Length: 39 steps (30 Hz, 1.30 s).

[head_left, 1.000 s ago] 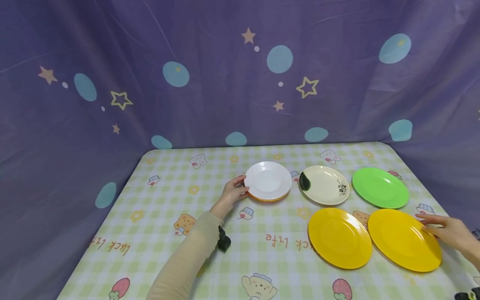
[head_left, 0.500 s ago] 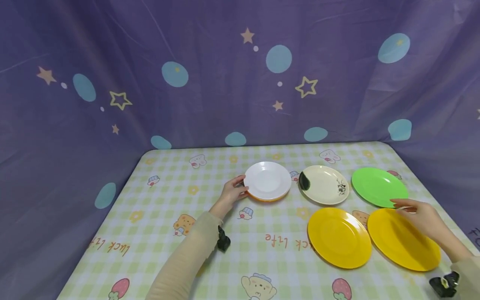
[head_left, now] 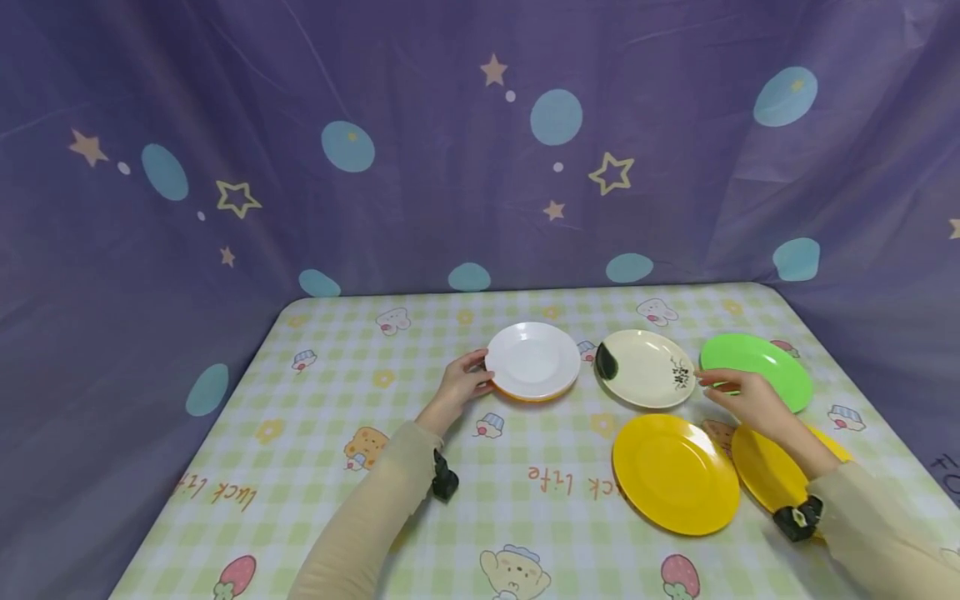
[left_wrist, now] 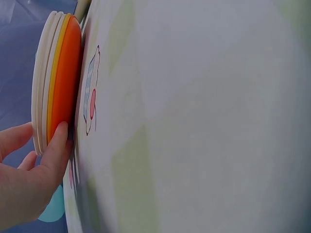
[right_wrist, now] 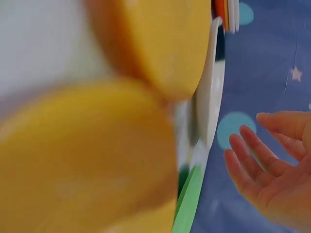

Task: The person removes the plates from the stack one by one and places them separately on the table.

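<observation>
My left hand [head_left: 459,385] grips the left edge of a stack of small plates [head_left: 534,360]. In the left wrist view, fingers lie at the upper white rims and against the orange plate [left_wrist: 67,73] at the bottom. My right hand [head_left: 746,400] holds nothing. In the head view its fingertips overlap the right edge of a cream plate [head_left: 647,375] with a dark green patch and black print. The right wrist view shows those fingers spread, apart from the cream plate's rim [right_wrist: 210,104]. Below the right arm, a large yellow plate [head_left: 765,475] is partly covered.
A green plate [head_left: 772,367] lies right of the cream one. Another yellow plate [head_left: 675,475] sits in front of it. A checked cloth [head_left: 315,517] with cartoon prints covers the table, and a purple curtain [head_left: 420,217] hangs behind.
My right hand has left the right-hand yellow plate's edge and moved left and away, past the green plate to the cream plate. My left hand has stayed at the stack.
</observation>
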Each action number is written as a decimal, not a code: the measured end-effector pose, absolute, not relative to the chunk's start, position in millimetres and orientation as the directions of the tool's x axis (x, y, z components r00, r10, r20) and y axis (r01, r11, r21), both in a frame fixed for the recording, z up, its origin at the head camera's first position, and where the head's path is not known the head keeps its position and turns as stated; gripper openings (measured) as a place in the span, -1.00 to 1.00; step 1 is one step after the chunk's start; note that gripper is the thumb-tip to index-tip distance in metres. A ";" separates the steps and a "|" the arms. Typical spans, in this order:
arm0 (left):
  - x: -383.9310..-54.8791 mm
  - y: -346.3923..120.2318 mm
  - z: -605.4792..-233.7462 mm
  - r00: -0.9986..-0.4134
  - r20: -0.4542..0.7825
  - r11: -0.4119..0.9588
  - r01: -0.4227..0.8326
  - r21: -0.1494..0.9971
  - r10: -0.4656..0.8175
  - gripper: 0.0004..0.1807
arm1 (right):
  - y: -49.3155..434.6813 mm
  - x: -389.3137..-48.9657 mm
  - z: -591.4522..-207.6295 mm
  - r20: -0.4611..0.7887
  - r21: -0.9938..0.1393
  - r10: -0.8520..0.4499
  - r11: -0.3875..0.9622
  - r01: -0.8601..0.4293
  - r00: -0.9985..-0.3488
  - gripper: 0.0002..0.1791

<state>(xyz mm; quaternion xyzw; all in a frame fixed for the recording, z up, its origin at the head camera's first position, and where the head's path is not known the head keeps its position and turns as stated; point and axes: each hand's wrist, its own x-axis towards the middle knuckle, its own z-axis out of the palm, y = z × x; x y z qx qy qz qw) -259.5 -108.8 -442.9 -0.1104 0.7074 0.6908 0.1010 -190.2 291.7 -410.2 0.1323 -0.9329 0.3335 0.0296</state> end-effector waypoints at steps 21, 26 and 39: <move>-259.1 -110.2 -443.6 -0.956 -0.294 0.025 -0.294 0.955 -0.019 -0.43 | 203.3 -238.1 -409.8 0.100 -0.826 -0.330 0.498 -0.262 -0.939 -0.62; -260.5 -110.3 -444.8 -0.955 -0.296 0.022 -0.296 0.955 -0.015 -0.43 | 191.0 -244.9 -412.6 0.061 -0.845 -0.319 0.488 -0.220 -0.946 -0.61; -261.7 -110.0 -445.8 -0.952 -0.304 0.006 -0.305 0.952 -0.019 -0.43 | 166.7 -254.5 -426.3 -0.028 -0.899 -0.337 0.420 -0.123 -0.941 -0.52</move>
